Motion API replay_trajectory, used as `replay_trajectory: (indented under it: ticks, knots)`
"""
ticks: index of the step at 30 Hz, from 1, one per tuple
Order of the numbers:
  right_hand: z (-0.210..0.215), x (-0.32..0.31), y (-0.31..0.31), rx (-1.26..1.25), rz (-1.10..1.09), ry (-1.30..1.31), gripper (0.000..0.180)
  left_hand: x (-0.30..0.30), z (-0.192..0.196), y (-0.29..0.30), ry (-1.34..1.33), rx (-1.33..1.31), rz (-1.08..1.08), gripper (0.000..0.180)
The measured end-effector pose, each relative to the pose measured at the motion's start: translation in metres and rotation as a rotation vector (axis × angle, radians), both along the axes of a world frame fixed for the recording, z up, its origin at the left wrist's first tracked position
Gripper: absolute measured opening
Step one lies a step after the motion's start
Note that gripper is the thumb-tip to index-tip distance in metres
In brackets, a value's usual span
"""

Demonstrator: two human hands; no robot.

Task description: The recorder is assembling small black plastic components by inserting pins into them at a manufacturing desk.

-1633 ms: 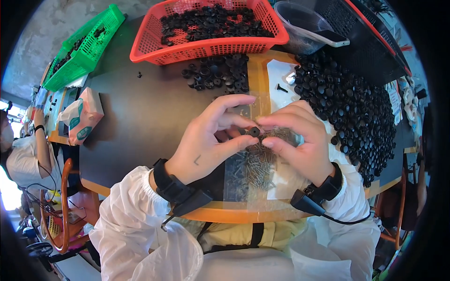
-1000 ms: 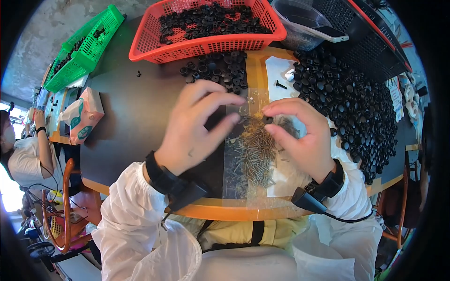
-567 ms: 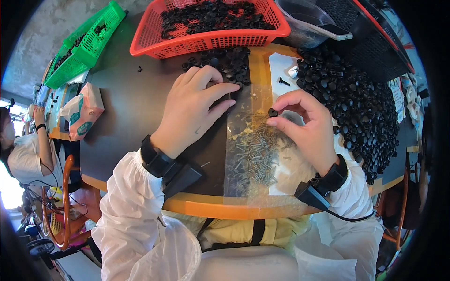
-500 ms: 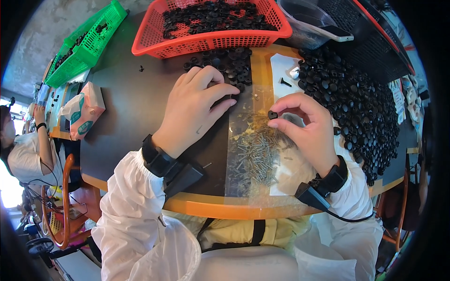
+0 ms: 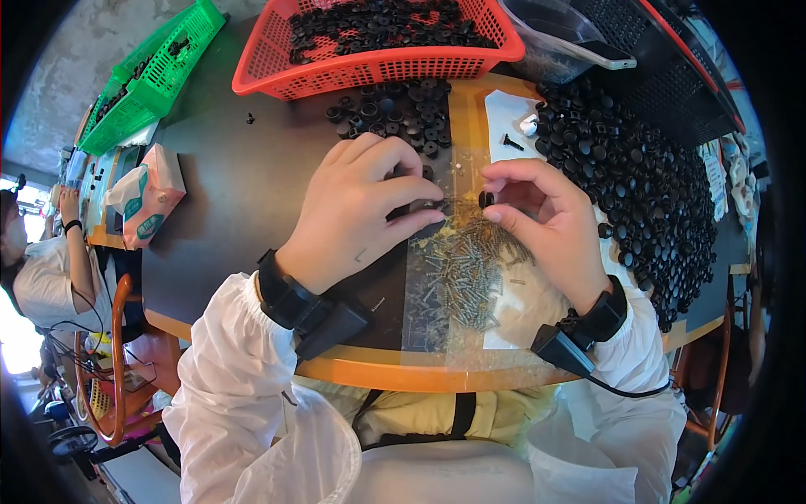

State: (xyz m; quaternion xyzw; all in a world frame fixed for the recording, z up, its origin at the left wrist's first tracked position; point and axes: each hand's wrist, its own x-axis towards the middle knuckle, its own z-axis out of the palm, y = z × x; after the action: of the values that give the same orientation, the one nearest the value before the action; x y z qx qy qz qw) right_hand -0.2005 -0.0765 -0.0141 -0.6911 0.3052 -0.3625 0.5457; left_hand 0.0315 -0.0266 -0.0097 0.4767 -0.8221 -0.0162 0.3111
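Note:
My left hand lies palm down on the dark table, its fingers closed over a small black round part at the edge of a loose heap of black round parts. My right hand pinches another small black part between thumb and forefinger. Below both hands lies a clear plastic bag holding several small metal screws. A far bigger heap of black round parts spreads to the right of my right hand.
A red basket of black parts stands at the back, a green basket at the back left, and a dark mesh basket at the back right. A tissue pack lies at the left. Another person sits far left.
My hands came apart from the top of the bag. The left moved up to the heap of black parts and closed on one; the right now pinches a black part.

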Motion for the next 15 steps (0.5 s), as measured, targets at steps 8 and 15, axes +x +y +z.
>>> replay_trajectory:
  ticks: [8, 15]
  knots:
    - [0.0015, 0.0018, 0.0007, 0.018, 0.052, -0.003, 0.035, -0.0061, -0.0068, -0.0019, -0.015, 0.014, -0.025, 0.014]
    - [0.0021, 0.0014, 0.0022, 0.006, 0.058, 0.011, 0.034, -0.0071, -0.0013, 0.0062, 0.068, 0.154, -0.017, 0.014]
